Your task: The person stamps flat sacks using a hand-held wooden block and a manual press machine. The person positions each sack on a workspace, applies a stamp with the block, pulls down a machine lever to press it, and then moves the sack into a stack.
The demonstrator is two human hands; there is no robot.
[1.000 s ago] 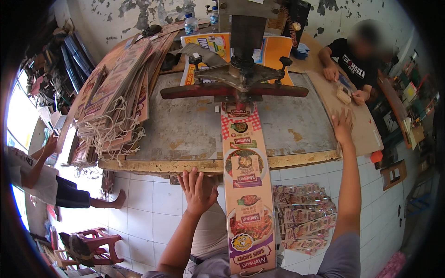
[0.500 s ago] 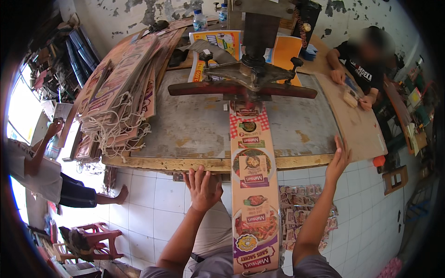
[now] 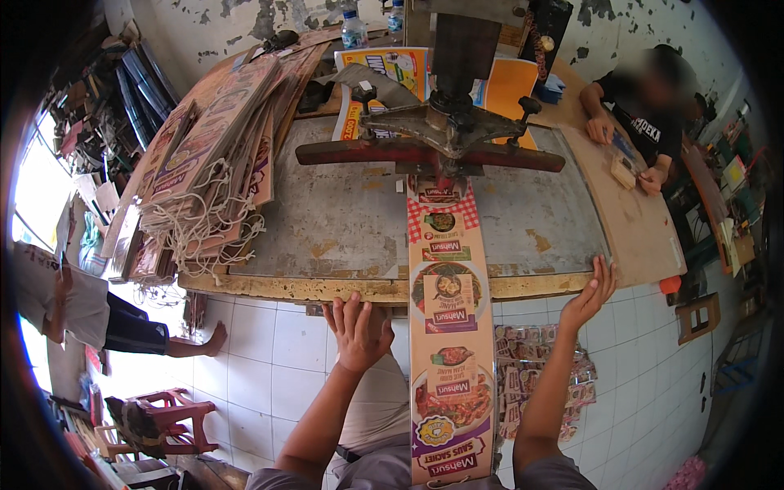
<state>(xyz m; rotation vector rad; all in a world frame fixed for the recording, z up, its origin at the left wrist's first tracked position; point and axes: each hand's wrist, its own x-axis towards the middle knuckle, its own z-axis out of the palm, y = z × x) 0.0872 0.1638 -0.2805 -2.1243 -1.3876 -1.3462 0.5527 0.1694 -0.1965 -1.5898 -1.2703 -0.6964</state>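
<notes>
I view the press table [image 3: 327, 245], which has a grey plate and a worn yellow front edge. A stack of printed boards [image 3: 206, 175] with white cords occupies its left side. The metal press [image 3: 445, 135], with a red-brown crossbar, stands over its rear middle. The long printed strip [image 3: 452, 347] extends from beneath the press and overhangs the table's front edge. Rows of printed pieces [image 3: 580, 371] lie on the floor below that edge, right of centre. I have the left hand [image 3: 361, 335] at the table's front edge, fingers spread. I have the right hand [image 3: 590, 300] at its front right corner, fingers extended and slightly apart; I cannot tell whether the fingertips bear on it. Two plastic bottles [image 3: 354, 33] stand beyond the table's rear edge.
</notes>
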